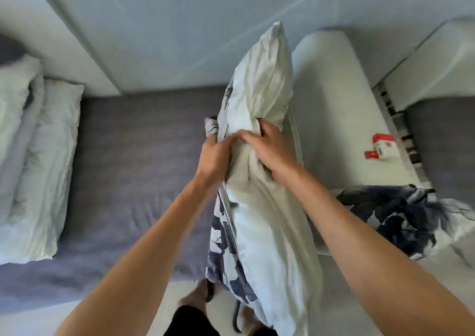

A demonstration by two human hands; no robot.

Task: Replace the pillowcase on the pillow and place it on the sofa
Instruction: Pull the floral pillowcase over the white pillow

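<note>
A long pale green pillow stands on end in front of me, between the sofa seat and the armrest. A white pillowcase with a dark blue leaf print is bunched along its left side and lower part. My left hand grips the fabric at the pillow's left edge, about halfway up. My right hand grips a fold of pale cloth beside it, fingers dug into the pillow. Another dark blue printed cloth lies crumpled on the sofa arm at the right.
The grey sofa seat stretches left, with two pale pillows stacked at its far left end. A wide pale armrest carries a red and white box. My feet stand on the light floor below.
</note>
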